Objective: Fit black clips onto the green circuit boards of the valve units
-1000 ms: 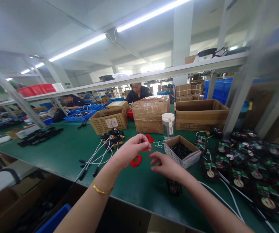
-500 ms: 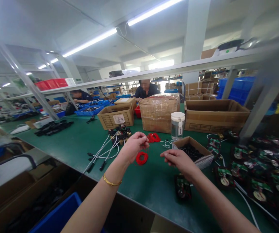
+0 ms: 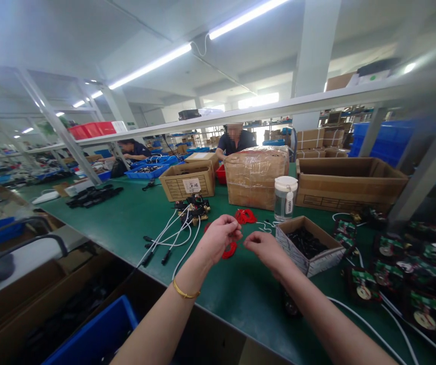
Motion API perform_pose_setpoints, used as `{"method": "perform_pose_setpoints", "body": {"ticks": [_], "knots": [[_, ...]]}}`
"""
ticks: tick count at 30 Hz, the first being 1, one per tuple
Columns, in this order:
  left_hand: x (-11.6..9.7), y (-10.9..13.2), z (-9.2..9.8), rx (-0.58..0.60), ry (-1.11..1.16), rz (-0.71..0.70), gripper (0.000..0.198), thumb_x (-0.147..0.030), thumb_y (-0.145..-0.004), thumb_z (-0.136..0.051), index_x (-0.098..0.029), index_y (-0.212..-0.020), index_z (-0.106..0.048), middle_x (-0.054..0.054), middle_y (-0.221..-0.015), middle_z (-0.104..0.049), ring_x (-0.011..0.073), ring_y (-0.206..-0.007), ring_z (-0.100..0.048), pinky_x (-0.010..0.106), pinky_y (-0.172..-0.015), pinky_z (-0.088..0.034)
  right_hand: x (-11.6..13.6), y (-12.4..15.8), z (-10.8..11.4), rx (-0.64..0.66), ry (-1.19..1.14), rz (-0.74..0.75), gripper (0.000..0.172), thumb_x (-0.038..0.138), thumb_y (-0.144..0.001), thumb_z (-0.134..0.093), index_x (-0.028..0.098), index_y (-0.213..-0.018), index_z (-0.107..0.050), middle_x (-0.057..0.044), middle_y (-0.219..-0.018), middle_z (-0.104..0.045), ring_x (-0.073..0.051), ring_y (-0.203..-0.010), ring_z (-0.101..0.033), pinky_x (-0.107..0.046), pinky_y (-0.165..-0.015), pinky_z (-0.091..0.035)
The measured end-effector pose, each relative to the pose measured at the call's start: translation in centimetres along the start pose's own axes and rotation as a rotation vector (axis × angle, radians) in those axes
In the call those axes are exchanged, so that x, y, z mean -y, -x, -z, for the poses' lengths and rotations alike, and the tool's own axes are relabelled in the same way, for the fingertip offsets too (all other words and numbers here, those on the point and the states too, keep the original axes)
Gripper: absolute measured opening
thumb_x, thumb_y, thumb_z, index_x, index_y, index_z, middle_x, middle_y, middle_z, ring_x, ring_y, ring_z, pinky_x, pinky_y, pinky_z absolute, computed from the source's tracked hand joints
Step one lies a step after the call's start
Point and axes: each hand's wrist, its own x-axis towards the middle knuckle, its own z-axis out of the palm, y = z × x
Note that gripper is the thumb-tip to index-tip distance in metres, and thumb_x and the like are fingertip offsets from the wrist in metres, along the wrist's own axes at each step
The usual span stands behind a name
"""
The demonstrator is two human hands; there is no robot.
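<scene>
The coil (image 3: pixel 230 250) lies just below the frame's centre on the green table (image 3: pixel 240 294), partly hidden by the left hand (image 3: pixel 221 237); what shows is a curved band of thin, bright red strands. A looser red bundle (image 3: pixel 245 217) sits slightly higher in the frame, flat and tangled. The left hand's fingertips draw together, as do those of the right hand (image 3: pixel 266 247), just beside; the view is too soft to tell whether either grips a strand.

Bright overhead tubes (image 3: pixel 248 19); right edge blurred, stretched.
</scene>
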Motion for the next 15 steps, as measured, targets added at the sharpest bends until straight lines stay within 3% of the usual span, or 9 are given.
{"method": "perform_pose_setpoints", "body": {"ticks": [8,11,15], "knots": [[3.6,-0.5,1.3,-0.078,-0.152,0.015,0.021,-0.029,-0.079,-0.073,-0.019,-0.078,-0.054,-0.002,-0.071,-0.060,0.0085,-0.056,-0.055,0.020,-0.055,-0.042,3.1,1.2,0.8,0.027,-0.216,0.132,0.045,0.061,-0.075,-0.067,0.018,-0.086,-0.063,0.002,-0.069,-0.051,-0.013,-0.059,-0.041,-0.025,-0.054,-0.032],[4.0,-0.3,1.6,-0.073,-0.222,0.016,0.016,-0.026,-0.078,-0.069,-0.019,-0.078,-0.055,-0.003,-0.069,-0.060,0.0090,-0.055,-0.054,0.021,-0.057,-0.043,2.9,1.2,1.7,-0.037,-0.178,0.155,0.045,0.063,-0.076,-0.065,0.019,-0.087,-0.062,0.002,-0.068,-0.051,-0.014,-0.060,-0.043,-0.025,-0.055,-0.033],[3.1,0.0,2.4,-0.080,-0.346,-0.021,0.008,-0.021,-0.076,-0.065,-0.019,-0.077,-0.057,-0.003,-0.068,-0.061,0.0114,-0.061,-0.055,0.023,-0.062,-0.042,1.1,0.6,2.7,-0.142,-0.010,0.166,0.031,0.051,-0.080,-0.062,0.020,-0.082,-0.065,-0.001,-0.074,-0.060,-0.019,-0.070,-0.054,-0.027,-0.062,-0.040]]}}
